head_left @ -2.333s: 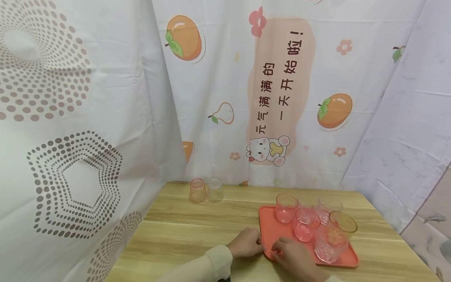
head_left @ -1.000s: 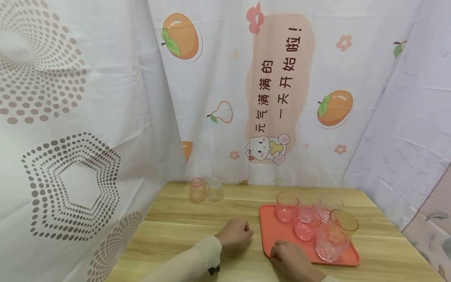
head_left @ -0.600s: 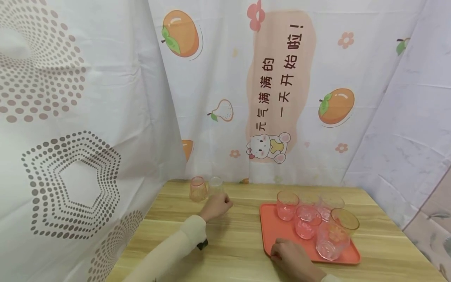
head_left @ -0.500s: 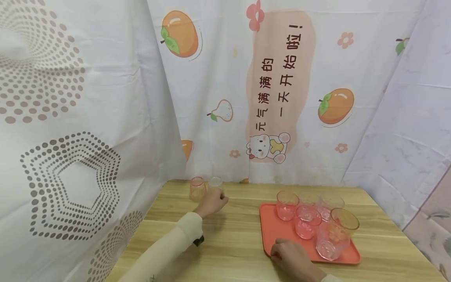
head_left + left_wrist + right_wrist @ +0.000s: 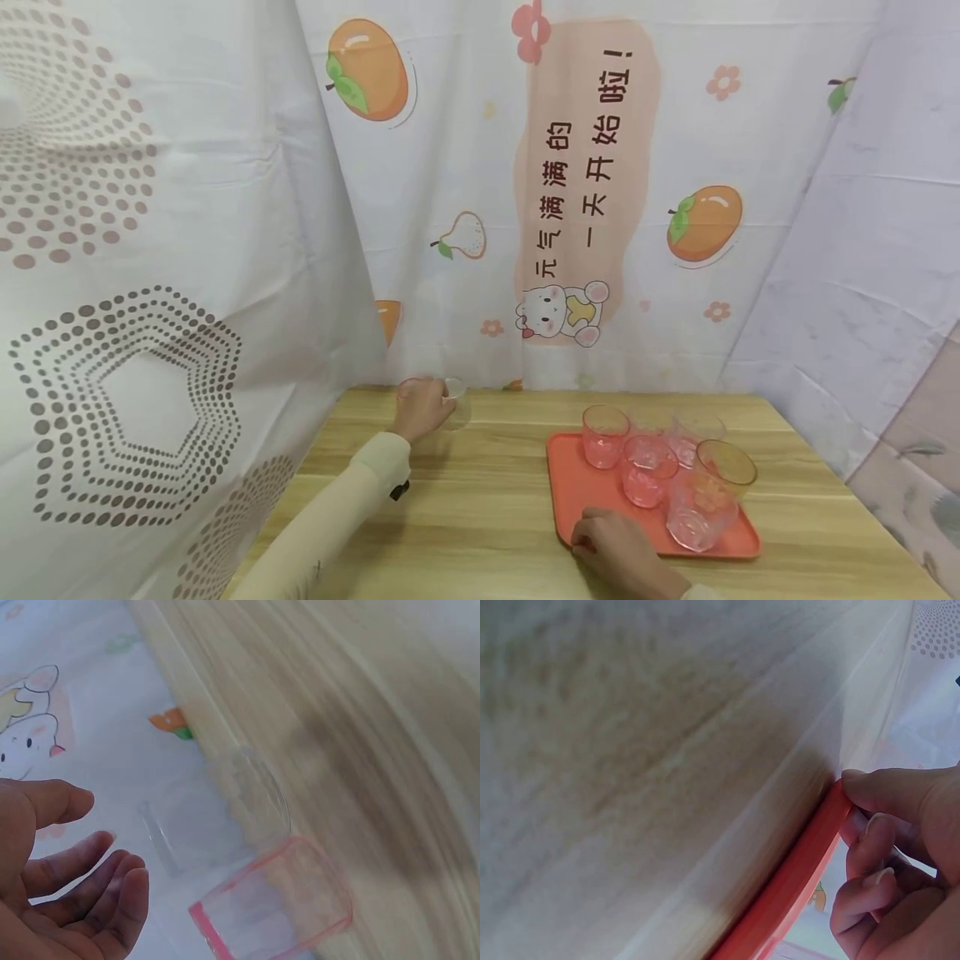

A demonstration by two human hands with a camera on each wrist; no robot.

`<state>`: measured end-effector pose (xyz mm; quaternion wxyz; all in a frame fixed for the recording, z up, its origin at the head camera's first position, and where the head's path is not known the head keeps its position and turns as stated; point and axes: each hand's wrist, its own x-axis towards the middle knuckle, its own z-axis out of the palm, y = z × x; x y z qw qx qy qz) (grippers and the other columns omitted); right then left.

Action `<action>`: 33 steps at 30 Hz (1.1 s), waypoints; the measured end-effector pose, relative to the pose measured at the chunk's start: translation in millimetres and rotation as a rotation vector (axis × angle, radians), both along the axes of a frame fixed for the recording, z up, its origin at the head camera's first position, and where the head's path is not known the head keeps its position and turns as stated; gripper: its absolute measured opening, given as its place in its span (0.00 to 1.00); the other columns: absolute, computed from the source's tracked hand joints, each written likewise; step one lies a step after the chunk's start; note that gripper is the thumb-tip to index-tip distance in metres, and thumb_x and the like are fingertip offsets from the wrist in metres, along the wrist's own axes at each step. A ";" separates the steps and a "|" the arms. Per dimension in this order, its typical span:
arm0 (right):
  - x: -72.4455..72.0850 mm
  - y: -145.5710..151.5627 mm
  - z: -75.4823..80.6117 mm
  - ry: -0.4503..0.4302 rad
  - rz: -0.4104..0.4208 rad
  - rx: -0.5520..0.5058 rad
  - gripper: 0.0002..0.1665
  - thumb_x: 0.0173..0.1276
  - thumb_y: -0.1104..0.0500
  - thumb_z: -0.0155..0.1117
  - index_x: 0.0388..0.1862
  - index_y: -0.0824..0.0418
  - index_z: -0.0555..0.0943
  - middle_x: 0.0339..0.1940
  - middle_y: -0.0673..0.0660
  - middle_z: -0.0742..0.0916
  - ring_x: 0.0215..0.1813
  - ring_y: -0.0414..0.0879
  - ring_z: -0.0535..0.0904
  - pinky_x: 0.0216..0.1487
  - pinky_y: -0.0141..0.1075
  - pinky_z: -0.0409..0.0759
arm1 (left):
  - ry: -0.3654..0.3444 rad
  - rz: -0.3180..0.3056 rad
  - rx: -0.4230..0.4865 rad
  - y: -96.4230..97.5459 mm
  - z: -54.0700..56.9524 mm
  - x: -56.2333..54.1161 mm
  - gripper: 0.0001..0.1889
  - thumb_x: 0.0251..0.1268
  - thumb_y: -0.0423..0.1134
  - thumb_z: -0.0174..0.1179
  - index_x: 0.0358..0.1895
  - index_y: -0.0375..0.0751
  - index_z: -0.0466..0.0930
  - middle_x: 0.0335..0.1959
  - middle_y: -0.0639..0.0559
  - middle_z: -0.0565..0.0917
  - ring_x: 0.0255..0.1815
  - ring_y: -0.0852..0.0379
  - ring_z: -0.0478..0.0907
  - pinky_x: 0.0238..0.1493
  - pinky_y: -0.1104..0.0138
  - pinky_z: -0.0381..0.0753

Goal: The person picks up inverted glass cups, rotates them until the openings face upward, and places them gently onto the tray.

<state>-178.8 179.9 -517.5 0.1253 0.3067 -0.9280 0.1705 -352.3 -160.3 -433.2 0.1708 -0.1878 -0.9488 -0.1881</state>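
Note:
At the back left of the table, my left hand (image 5: 422, 408) is beside two upside-down glasses. In the left wrist view, its loosely bent fingers are apart from the clear glass (image 5: 225, 806) and the pink-rimmed glass (image 5: 281, 904). From the head view the hand covers most of the pink-rimmed one, while the clear glass shows to its right. My right hand (image 5: 618, 546) pinches the near-left corner of the red tray (image 5: 576, 483) between thumb and fingers, as the right wrist view also shows along the tray rim (image 5: 784, 892). That tray carries several glasses.
On the tray are pink glasses (image 5: 604, 437), a clear pinkish glass (image 5: 697, 521) and an amber-rimmed glass (image 5: 726, 462), close together. A wooden table (image 5: 465, 517) lies beneath. Printed curtains (image 5: 457, 317) hang behind and at both sides.
My left hand has let go of the tray's left edge and moved left and away to the back glasses. The right hand has stayed at the tray's near-left corner.

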 end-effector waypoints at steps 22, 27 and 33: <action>-0.5 -1.9 -2.1 -0.016 0.005 -0.025 0.11 0.53 0.62 0.81 0.26 0.48 0.85 0.27 0.36 0.77 0.29 0.30 0.73 0.29 0.32 0.75 | -0.075 0.034 -0.096 2.6 -2.2 -30.0 0.16 0.69 0.43 0.65 0.25 0.36 0.76 0.29 0.45 0.75 0.28 0.51 0.72 0.31 0.57 0.78; -1.0 -1.8 -1.6 -0.018 0.003 -0.022 0.12 0.53 0.61 0.81 0.25 0.48 0.85 0.27 0.36 0.77 0.30 0.30 0.74 0.30 0.32 0.75 | -0.073 0.043 -0.124 6.7 -1.0 -33.1 0.18 0.69 0.42 0.63 0.21 0.37 0.75 0.29 0.42 0.76 0.29 0.48 0.74 0.34 0.52 0.81; -0.2 -1.5 -1.0 -0.008 0.000 -0.032 0.12 0.53 0.62 0.81 0.25 0.48 0.85 0.26 0.37 0.77 0.29 0.30 0.73 0.29 0.31 0.74 | -0.060 0.036 -0.162 11.1 -1.4 -38.2 0.17 0.67 0.40 0.63 0.22 0.34 0.77 0.30 0.38 0.77 0.33 0.42 0.78 0.37 0.48 0.82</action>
